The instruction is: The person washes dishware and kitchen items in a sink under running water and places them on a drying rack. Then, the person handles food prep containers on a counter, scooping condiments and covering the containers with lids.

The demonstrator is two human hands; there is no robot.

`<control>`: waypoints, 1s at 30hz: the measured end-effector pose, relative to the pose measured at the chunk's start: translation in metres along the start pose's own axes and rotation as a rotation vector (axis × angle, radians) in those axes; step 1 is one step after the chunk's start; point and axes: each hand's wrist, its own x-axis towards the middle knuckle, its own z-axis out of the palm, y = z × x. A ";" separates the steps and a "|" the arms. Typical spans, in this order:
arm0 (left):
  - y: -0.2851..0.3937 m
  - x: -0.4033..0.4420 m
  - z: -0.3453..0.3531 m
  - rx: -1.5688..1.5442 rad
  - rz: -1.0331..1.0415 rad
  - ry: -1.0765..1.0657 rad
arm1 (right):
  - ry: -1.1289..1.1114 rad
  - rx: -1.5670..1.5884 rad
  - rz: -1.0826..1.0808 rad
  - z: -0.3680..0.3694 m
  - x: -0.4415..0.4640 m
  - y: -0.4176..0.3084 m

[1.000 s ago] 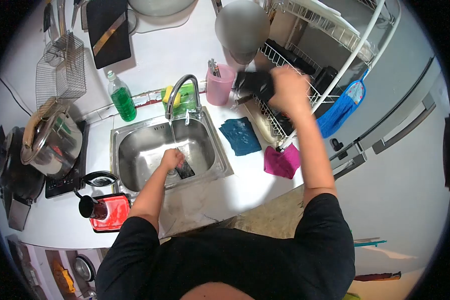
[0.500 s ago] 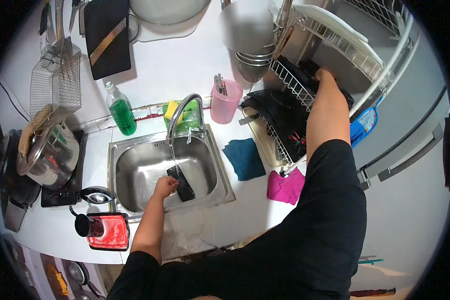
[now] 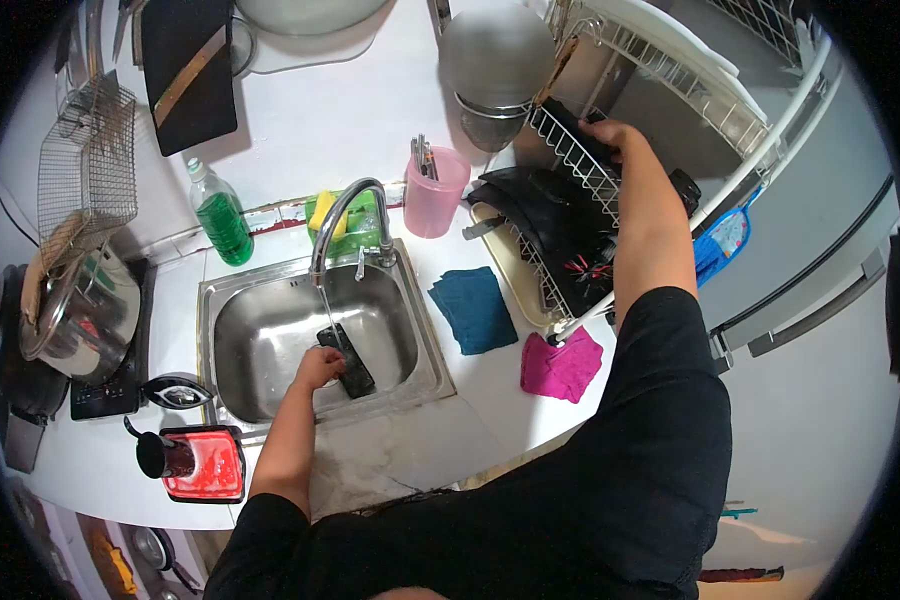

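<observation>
In the sink (image 3: pixel 238 375), my left hand (image 3: pixel 319 368) is closed on the near edge of a flat black rectangular piece (image 3: pixel 350 362), maybe a lid or tray. Water from the curved tap (image 3: pixel 342 215) runs down onto it. My right hand (image 3: pixel 610 135) reaches up to the dish rack (image 3: pixel 570 150), its fingers curled at a long black piece (image 3: pixel 573 122) standing there; their tips are partly hidden. Below that hand, black dishware (image 3: pixel 530 205) fills the lower rack.
Green dish soap (image 3: pixel 220 220), a yellow sponge (image 3: pixel 322 212) and a pink cutlery cup (image 3: pixel 437 195) stand behind the sink. Blue (image 3: pixel 473 310) and magenta (image 3: pixel 562 365) cloths lie to the right. A red tray (image 3: pixel 215 465) and a pot (image 3: pixel 85 310) are at the left.
My right hand has moved left along the rack, to the long black piece. My left hand stays on the black piece under the water. The whole view has shifted slightly.
</observation>
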 end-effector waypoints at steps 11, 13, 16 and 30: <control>-0.004 -0.003 -0.002 -0.046 -0.021 -0.002 | -0.009 0.430 0.001 0.007 -0.014 -0.001; -0.001 -0.006 -0.004 0.000 0.028 -0.018 | 0.134 0.255 -0.078 0.001 -0.019 0.000; -0.004 -0.002 -0.003 0.018 -0.005 -0.037 | 0.110 -0.298 -0.030 0.001 0.018 0.012; -0.006 -0.001 -0.004 0.025 -0.054 -0.026 | 0.364 -0.313 0.028 -0.003 0.050 0.059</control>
